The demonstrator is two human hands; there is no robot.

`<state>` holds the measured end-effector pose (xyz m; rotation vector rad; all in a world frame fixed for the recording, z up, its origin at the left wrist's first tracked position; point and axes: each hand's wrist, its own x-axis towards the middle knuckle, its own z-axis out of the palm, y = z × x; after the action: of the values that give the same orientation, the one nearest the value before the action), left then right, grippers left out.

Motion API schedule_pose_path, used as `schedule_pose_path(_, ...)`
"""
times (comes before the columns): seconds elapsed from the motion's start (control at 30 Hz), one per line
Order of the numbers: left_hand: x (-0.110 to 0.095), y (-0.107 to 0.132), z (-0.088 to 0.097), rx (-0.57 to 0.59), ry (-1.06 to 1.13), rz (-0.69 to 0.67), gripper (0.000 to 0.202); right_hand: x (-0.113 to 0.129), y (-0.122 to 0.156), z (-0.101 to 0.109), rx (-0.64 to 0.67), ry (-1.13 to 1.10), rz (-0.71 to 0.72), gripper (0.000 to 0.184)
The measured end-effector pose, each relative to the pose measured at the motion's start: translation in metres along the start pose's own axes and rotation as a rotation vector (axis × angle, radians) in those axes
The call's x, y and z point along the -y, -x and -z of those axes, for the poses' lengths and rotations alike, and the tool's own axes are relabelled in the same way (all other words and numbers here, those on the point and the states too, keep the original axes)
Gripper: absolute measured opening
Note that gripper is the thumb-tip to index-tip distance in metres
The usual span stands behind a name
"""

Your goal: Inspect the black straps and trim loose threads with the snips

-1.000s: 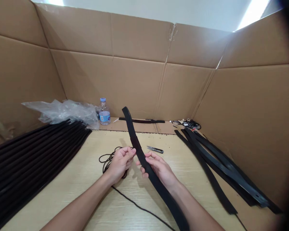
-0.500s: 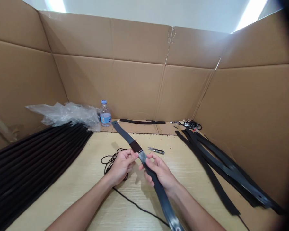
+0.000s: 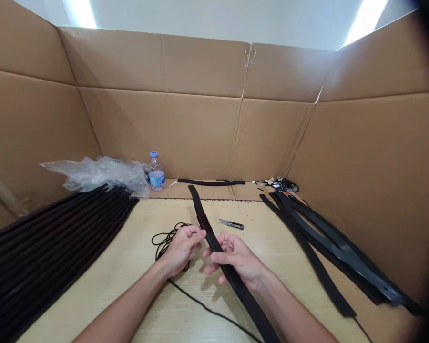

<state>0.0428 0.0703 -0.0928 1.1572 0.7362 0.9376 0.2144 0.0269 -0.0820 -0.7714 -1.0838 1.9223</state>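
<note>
Over the pale table [image 3: 271, 252]: 1 long black strip [image 3: 243, 296], held aslant, far end toward the cardboard wall [image 3: 200, 128]. Around the strip's far part: 1 dark band [image 3: 204, 222]. At the strip's left edge: left hand [image 3: 184, 247], thumb and forefinger pinched on it just below the band; whether anything else is caught there is too small to tell. At the strip's right: right hand [image 3: 238, 262], thumb on top, fingers beneath, a light grasp. Left of the strip, partly hidden by the left hand: black cord [image 3: 168, 237], loosely coiled, 1 length trailing toward the strip's near end. Right of the strip: 1 pair of snips [image 3: 231, 224], lying apart. Well left of it: stacked strips [image 3: 67, 238]; well right: looser strips [image 3: 318, 257]. Possible faults: band sliding or loosening, should the left pinch slacken; strip rolling, given so light a right grasp; trailing cord snagging, were the strip lowered onto it.
</note>
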Motion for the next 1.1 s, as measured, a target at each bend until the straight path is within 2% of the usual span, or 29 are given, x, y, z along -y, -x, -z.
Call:
schedule_pose_path(0.1,-0.001,-0.001,-0.001,-0.015,0.012,-0.031,0.038,-0.001,-0.005,0.002,-0.001,0.03,0.092,0.054)
schedule_pose_path(0.2,-0.003,-0.003,-0.002,-0.067,0.037,-0.065,0.039,-0.002,-0.009,0.002,-0.051,-0.026,0.143,0.046)
schedule_pose_path(0.33,-0.002,-0.005,0.0,-0.156,0.02,-0.075,0.04,-0.002,-0.011,0.001,-0.134,-0.159,0.086,0.042)
schedule_pose_path(0.47,0.001,-0.005,0.0,-0.122,0.019,-0.067,0.039,-0.004,-0.009,0.0,-0.206,-0.187,0.064,0.053)
schedule_pose_path(0.53,0.002,-0.005,0.0,-0.112,0.027,-0.068,0.04,-0.005,-0.008,-0.002,-0.237,-0.159,0.057,0.05)
schedule_pose_path(0.63,0.003,-0.004,0.001,-0.093,0.03,-0.044,0.04,-0.006,-0.005,-0.004,-0.219,-0.157,0.051,0.045)
schedule_pose_path(0.8,0.002,-0.002,-0.002,-0.064,0.029,-0.021,0.041,-0.006,-0.003,-0.006,-0.116,-0.104,0.07,0.052)
schedule_pose_path(0.97,0.0,-0.002,-0.004,-0.137,0.021,-0.039,0.043,-0.006,-0.011,-0.003,-0.199,-0.113,0.157,0.045)
schedule_pose_path(1.1,0.002,-0.004,-0.003,-0.165,0.007,-0.043,0.042,-0.005,-0.013,-0.001,-0.176,-0.157,0.138,0.042)
